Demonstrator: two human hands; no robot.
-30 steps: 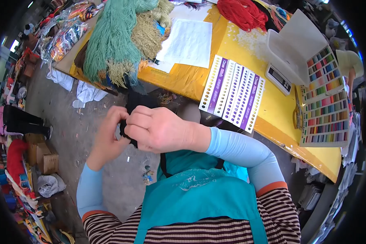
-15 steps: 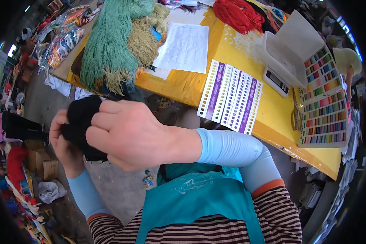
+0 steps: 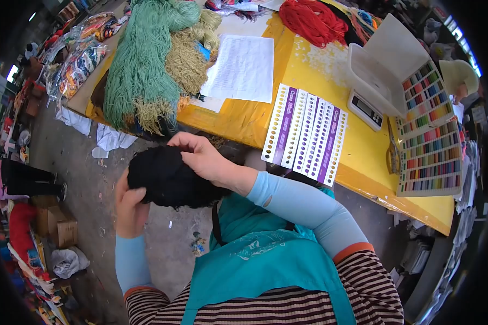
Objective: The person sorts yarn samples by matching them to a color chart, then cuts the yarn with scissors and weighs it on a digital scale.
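Between my two hands is a dark, fuzzy bundle of black yarn (image 3: 165, 176), held in front of the table's near edge. My left hand (image 3: 129, 203) grips its left side, thumb on the near face and fingers mostly hidden behind. My right hand (image 3: 210, 161) pinches the upper right part, the fingers bent over the top. Just beyond the bundle, a large hank of green yarn (image 3: 141, 76) and tan yarn (image 3: 187, 65) hang over the table's edge.
On the yellow table (image 3: 238, 122) lie a printed sheet (image 3: 241, 67), thread colour cards (image 3: 303, 135), red yarn (image 3: 314, 21), a scale (image 3: 366, 111) bearing a white tub, scissors (image 3: 392, 149) and a colour sample book (image 3: 431, 157). Another person's legs (image 3: 27, 179) show at left.
The black bundle and both hands have moved right. My right hand has shifted from covering its front to its upper right, so more of the bundle shows.
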